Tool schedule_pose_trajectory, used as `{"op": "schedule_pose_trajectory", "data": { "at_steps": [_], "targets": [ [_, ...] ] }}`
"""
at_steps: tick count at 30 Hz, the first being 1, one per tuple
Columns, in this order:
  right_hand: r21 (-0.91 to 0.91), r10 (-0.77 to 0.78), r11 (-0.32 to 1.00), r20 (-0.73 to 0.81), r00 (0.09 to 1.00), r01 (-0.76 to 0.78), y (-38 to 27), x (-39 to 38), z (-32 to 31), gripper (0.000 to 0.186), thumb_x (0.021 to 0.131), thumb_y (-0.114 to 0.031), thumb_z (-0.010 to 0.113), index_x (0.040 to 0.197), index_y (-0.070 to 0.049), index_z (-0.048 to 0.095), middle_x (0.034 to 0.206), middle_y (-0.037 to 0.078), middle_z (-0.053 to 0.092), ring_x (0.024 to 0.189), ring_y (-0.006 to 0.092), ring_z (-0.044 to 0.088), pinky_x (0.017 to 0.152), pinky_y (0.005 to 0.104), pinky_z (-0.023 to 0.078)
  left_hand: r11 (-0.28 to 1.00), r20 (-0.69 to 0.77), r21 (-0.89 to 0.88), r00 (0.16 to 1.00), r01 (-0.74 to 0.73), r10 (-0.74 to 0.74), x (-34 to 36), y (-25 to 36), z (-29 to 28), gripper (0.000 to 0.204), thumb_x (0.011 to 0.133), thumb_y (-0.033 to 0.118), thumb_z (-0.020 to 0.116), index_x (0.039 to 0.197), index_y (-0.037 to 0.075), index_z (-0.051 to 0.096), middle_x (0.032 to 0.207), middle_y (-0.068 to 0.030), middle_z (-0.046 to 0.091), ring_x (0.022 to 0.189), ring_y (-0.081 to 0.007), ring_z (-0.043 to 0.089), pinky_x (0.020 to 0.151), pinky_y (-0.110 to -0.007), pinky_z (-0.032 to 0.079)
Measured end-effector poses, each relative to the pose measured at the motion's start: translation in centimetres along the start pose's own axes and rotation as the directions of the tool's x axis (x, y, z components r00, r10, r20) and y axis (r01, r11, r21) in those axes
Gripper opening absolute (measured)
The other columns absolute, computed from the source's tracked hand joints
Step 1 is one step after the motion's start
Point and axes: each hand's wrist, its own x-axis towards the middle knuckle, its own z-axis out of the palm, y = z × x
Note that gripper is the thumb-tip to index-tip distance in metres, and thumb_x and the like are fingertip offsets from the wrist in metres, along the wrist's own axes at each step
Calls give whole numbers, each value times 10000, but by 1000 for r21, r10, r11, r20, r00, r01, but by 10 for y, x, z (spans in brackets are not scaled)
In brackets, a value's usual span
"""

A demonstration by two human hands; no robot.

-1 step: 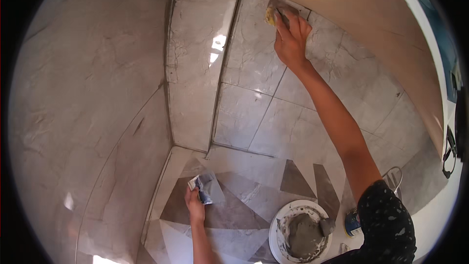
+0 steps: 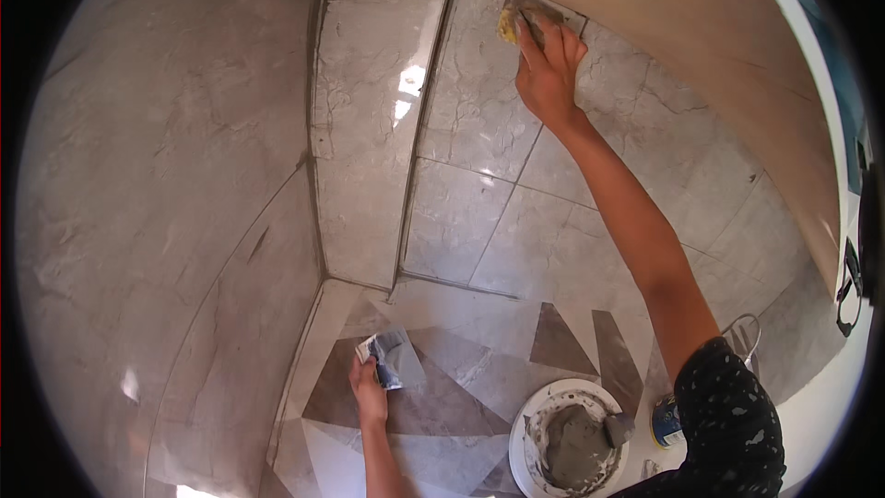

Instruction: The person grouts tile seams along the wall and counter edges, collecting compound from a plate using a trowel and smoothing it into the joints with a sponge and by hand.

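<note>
My right hand [image 2: 553, 74] is stretched up to the top of the light grey marbled wall tiles [image 2: 479, 101]. Its fingers press a flat grey-and-yellow pad [image 2: 510, 21] against the tile, beside a dark joint. Lower down, my left hand [image 2: 369, 392] grips a flat, squarish silvery piece [image 2: 396, 361] with a blue and white patterned end, and holds it over the patterned floor. Near my right elbow stands a white bucket [image 2: 522, 447] of thick grey paste [image 2: 573, 447]. A small dark grey spreader [image 2: 619, 429] rests at the bucket's right rim.
A large tiled wall [image 2: 166, 175] rises on the left, next to a narrow boxed-out column [image 2: 364, 157] edged with dark grey joints. Beyond the bucket stands a blue tin [image 2: 666, 421]. A pale cable loop [image 2: 754, 327] and a white frame edge [image 2: 811, 55] lie at the right.
</note>
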Motion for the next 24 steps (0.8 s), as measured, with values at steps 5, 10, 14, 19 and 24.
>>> {"op": "schedule_pose_trajectory", "data": {
  "at_steps": [5,10,14,19,24],
  "targets": [
    [-157,-49,987,-16,999,45,11,-4,26,370,649,35,583,1001,-71,625,1171,46,486,1018,245,397,849,383,264,992,-64,127,998,12,-4,4,3,4,294,838,126,423,1098,28,520,1008,-47,551,923,-157,535,793,-280,432],
    [-252,-33,965,148,988,70,0,11,13,388,638,39,562,1009,-56,625,1144,53,516,1007,231,421,845,381,281,998,-45,7,997,60,-60,6,2,-3,313,834,140,407,1112,38,510,999,-44,565,900,-165,565,783,-286,458],
    [-109,53,994,374,926,-13,-16,26,-16,413,626,52,549,1020,-45,621,1125,53,533,1002,220,442,844,382,296,1000,-65,-11,998,17,-18,5,4,-6,308,833,143,408,1104,41,513,968,-41,572,871,-162,570,743,-297,472],
    [-83,-20,996,152,988,33,-12,16,0,406,625,59,545,1013,-32,624,1132,58,525,1018,226,428,848,377,289,996,-54,-25,994,90,-91,7,1,-4,308,833,152,409,1104,49,514,978,-43,569,878,-174,571,679,-335,495],
    [-137,-45,989,50,998,52,-13,21,33,390,630,49,556,1005,-31,628,1133,57,521,1025,224,416,842,378,285,995,-82,-72,994,73,-78,9,-1,-3,335,829,160,408,1131,53,505,1005,-46,557,903,-181,569,676,-342,501]
  ]
}}
